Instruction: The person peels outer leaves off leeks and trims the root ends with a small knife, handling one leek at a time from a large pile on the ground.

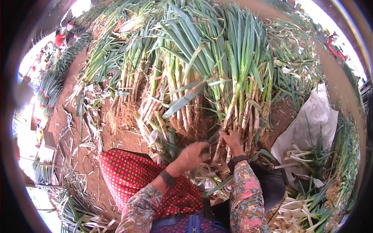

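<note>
A big heap of long green onions [237,77] stands before me, leaves pointing away and the pale, soil-stained stalks toward me. My right hand [232,141] is closed on the lower part of one green onion stalk [229,116] that leans out from the heap. Just left of that stalk's root end is my left hand [192,156], smeared by motion. Its fingers point right, and whether they grip anything cannot be made out. Roots and peeled leaf scraps [208,180] lie below both hands.
Other rooty bunches [126,112] lie left of the heap. A white sheet [309,128] is spread at the right, with trimmed pale onions [297,213] nearer me. Reddish soil [89,155] strewn with scraps shows at left. A person in red [60,40] sits at the far left.
</note>
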The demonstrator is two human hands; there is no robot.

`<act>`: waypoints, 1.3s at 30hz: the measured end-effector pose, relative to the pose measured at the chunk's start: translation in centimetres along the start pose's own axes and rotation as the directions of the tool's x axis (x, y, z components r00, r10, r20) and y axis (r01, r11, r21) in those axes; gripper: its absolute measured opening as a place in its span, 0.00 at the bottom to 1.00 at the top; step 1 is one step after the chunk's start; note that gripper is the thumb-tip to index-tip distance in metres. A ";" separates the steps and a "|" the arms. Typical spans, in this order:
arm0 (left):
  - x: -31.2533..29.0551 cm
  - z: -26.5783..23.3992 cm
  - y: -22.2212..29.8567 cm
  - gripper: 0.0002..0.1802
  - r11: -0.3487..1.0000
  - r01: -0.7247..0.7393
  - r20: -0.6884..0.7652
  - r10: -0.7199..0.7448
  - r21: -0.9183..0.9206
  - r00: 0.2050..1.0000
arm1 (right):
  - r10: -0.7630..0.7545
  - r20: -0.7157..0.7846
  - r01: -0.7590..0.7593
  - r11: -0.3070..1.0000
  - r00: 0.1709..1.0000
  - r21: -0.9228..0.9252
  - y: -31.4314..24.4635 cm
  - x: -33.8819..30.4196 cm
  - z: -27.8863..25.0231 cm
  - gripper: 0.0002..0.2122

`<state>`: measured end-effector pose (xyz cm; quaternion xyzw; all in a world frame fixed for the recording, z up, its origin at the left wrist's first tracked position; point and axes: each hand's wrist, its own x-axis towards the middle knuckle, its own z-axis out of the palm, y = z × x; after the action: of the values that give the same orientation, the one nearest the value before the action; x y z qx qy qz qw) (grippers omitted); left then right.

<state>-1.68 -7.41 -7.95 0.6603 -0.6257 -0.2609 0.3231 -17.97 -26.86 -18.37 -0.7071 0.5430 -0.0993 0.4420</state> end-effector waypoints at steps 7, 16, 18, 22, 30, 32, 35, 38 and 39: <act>1.8 1.6 -1.4 0.27 0.912 0.207 -0.127 -0.266 -0.354 0.956 | -0.142 0.207 0.036 0.894 0.968 0.446 -10.9 -4.6 -0.2 0.18; -7.2 3.2 6.9 0.20 0.881 0.225 0.077 -0.213 -0.417 0.974 | -0.212 -0.082 0.126 0.200 0.974 0.972 -17.4 -2.1 -9.1 0.07; -8.3 4.0 6.3 0.23 0.866 0.239 0.129 -0.203 -0.440 0.971 | -0.169 -0.155 0.197 0.264 0.973 0.944 -19.5 -3.6 -12.0 0.09; -7.3 4.1 5.4 0.25 0.746 0.294 0.229 -0.192 -0.597 0.954 | -0.242 -0.230 0.291 0.260 0.943 0.921 -21.2 -6.3 -14.9 0.18; 2.6 -4.4 12.4 0.20 0.550 -0.138 -0.054 0.165 -0.824 0.985 | -0.293 -0.135 0.208 0.233 0.946 0.950 -22.3 -13.1 -14.6 0.24; 3.9 -4.3 12.8 0.18 0.605 -0.197 -0.085 0.210 -0.771 0.974 | -0.311 -0.135 0.206 0.210 0.941 0.956 -21.5 -13.4 -14.6 0.24; 4.8 -3.3 13.0 0.18 0.391 -0.110 -0.065 0.126 -0.914 0.990 | -0.326 -0.129 0.193 0.171 0.936 0.966 -20.4 -13.9 -14.3 0.24; 4.9 -2.7 13.8 0.17 0.302 -0.169 -0.133 0.137 -0.938 0.982 | -0.378 -0.094 0.136 0.085 0.921 0.987 -19.2 -14.2 -14.3 0.23; 5.0 -2.7 13.8 0.17 0.304 -0.155 -0.117 0.137 -0.940 0.984 | -0.377 -0.111 0.153 0.082 0.919 0.985 -19.0 -14.4 -14.4 0.23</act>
<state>-8.32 -12.24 4.54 0.2901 -0.4103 -0.5414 0.6741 -19.56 -21.62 8.96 -0.3351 0.1656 -0.4463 0.8131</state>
